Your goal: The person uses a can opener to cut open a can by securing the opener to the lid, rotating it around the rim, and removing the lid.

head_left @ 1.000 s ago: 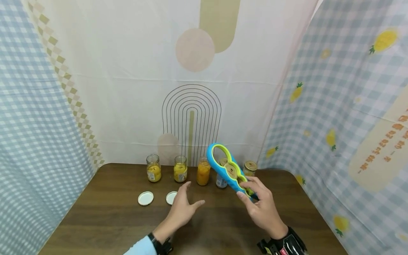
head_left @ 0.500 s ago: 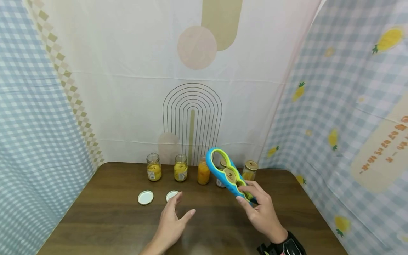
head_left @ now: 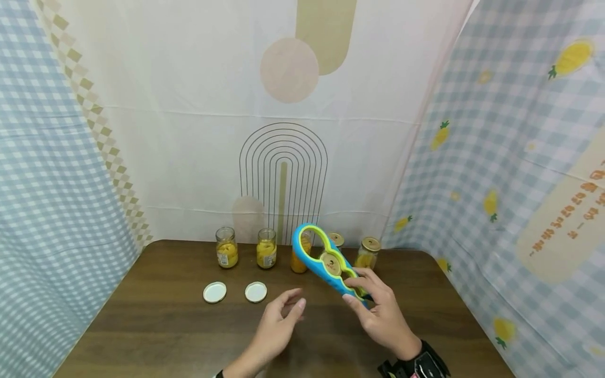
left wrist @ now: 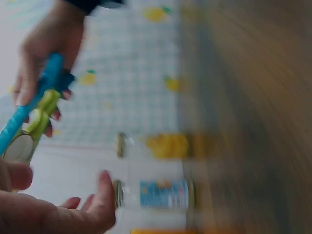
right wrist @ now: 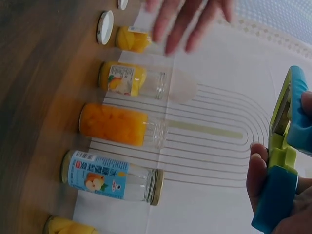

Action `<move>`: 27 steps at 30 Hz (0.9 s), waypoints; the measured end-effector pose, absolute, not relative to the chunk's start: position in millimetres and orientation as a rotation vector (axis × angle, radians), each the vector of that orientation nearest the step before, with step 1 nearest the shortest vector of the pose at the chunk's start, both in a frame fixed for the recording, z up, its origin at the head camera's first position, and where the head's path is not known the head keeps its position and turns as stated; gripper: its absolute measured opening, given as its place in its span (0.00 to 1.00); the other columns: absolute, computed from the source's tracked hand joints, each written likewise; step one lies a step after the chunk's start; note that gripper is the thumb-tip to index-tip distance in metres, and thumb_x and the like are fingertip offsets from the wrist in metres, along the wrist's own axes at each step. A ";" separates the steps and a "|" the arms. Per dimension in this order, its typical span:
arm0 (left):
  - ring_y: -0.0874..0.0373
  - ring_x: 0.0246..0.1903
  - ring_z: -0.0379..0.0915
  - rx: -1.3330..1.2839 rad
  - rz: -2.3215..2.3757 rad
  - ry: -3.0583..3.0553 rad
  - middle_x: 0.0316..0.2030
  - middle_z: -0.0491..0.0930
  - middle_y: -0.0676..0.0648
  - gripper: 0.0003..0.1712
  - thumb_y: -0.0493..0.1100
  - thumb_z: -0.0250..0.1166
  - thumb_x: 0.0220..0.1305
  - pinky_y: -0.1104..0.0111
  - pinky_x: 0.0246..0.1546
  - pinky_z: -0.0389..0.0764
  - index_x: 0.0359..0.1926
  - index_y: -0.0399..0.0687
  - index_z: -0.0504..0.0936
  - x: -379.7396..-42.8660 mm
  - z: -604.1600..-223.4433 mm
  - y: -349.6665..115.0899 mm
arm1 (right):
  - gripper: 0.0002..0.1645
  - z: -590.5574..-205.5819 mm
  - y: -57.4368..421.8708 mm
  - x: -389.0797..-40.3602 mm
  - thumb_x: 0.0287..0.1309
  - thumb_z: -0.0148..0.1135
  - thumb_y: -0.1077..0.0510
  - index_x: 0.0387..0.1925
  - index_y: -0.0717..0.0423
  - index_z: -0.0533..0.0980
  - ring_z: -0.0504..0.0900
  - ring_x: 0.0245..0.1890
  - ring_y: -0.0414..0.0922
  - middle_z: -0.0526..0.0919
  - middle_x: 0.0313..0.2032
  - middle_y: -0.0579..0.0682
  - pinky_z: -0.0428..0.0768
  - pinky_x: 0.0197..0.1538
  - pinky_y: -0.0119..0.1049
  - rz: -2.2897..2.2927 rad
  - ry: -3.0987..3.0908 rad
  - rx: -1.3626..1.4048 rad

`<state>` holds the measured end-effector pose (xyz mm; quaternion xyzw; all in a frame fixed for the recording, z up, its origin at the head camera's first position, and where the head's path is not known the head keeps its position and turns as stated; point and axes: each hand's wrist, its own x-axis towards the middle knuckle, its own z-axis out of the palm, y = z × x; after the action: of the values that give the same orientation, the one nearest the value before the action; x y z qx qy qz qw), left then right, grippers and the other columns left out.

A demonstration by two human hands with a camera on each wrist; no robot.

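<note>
My right hand grips the lower end of a blue and green jar opener, raised above the table and tilted. A gold jar lid sits in the opener's middle ring. My left hand hovers left of the opener, fingers loosely bent and holding nothing; in the left wrist view its fingers are near the lid. Behind the opener stands a lidless jar of orange fruit. Beside it are a jar with a blue label and a jar of yellow fruit, both with gold lids on.
Two lidless jars of yellow fruit, one far left and another beside it, stand along the back of the brown table. Two lids, a left one and a right one, lie white side up before them. Cloth hangs behind.
My left hand drew back toward me, then came forward and right toward the opener, its fingers bending more. The jar opener with the lid shifted slightly left and down in my right hand.
</note>
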<state>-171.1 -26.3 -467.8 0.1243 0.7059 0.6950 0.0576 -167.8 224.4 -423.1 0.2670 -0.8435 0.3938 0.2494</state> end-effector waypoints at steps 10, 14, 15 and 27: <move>0.57 0.62 0.79 0.324 2.288 0.948 0.62 0.79 0.45 0.46 0.67 0.46 0.84 0.65 0.66 0.81 0.81 0.34 0.56 -187.8 -434.3 -24.4 | 0.19 -424.1 211.9 -162.9 0.69 0.70 0.63 0.56 0.40 0.83 0.85 0.56 0.42 0.83 0.61 0.50 0.88 0.51 0.36 1.062 -2.321 0.937; 0.57 0.66 0.77 0.296 2.239 0.802 0.68 0.74 0.42 0.48 0.68 0.42 0.84 0.66 0.68 0.78 0.85 0.37 0.46 -189.6 -433.4 -27.1 | 0.19 -423.2 209.1 -158.7 0.70 0.70 0.61 0.56 0.37 0.83 0.86 0.56 0.44 0.83 0.61 0.47 0.88 0.52 0.39 1.004 -2.341 0.980; 0.57 0.66 0.78 0.291 2.236 0.786 0.68 0.75 0.43 0.47 0.67 0.41 0.85 0.66 0.69 0.78 0.85 0.38 0.46 -189.5 -434.0 -27.5 | 0.19 -423.0 208.9 -157.8 0.70 0.70 0.61 0.56 0.36 0.83 0.86 0.56 0.44 0.83 0.61 0.46 0.88 0.52 0.39 0.994 -2.349 0.981; 0.58 0.65 0.77 0.275 2.232 0.778 0.63 0.78 0.46 0.47 0.65 0.45 0.84 0.67 0.68 0.78 0.85 0.36 0.46 -189.8 -434.9 -30.6 | 0.18 -423.7 208.6 -157.2 0.70 0.70 0.60 0.55 0.36 0.83 0.86 0.56 0.44 0.83 0.62 0.46 0.88 0.50 0.38 1.011 -2.355 0.990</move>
<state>-189.8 -30.6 -434.9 0.1073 0.3034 0.8708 0.3718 -157.2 208.6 -423.7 0.3535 -0.8405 0.3609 0.1958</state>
